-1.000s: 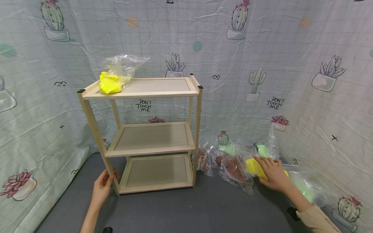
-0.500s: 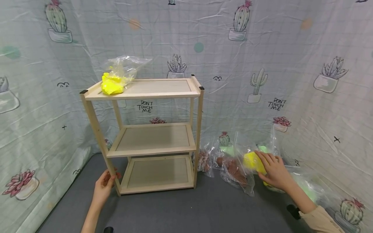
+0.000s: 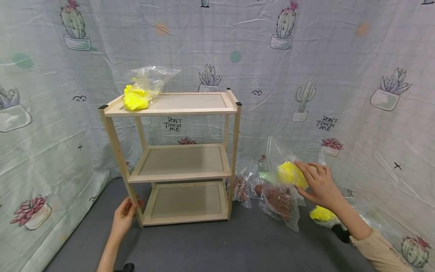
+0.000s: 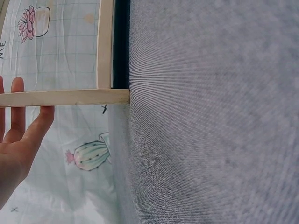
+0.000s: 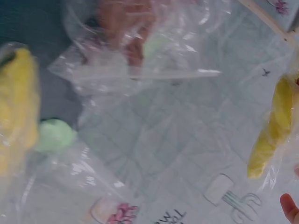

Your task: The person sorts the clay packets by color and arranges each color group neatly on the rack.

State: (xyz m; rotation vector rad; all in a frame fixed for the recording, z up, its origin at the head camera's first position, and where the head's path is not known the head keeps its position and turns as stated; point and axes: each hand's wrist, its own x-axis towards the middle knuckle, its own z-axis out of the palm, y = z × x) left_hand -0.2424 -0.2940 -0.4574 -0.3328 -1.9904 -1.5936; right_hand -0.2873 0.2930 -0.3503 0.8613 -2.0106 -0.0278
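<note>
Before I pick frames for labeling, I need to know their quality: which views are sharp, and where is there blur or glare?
Head view: evenly lit and sharp, wide-angle bending at the edges. Left wrist view: the left hand and wooden shelf leg are crisp. Right wrist view: soft and blurred, glare streaks on the clear bag with yellow filling.

My right hand (image 3: 319, 185) lifts the clear bag of yellow stuff (image 3: 289, 172) up off the floor pile, uncovering another yellow bag (image 3: 321, 214) lying on the grey floor (image 3: 238, 245) beneath.
</note>
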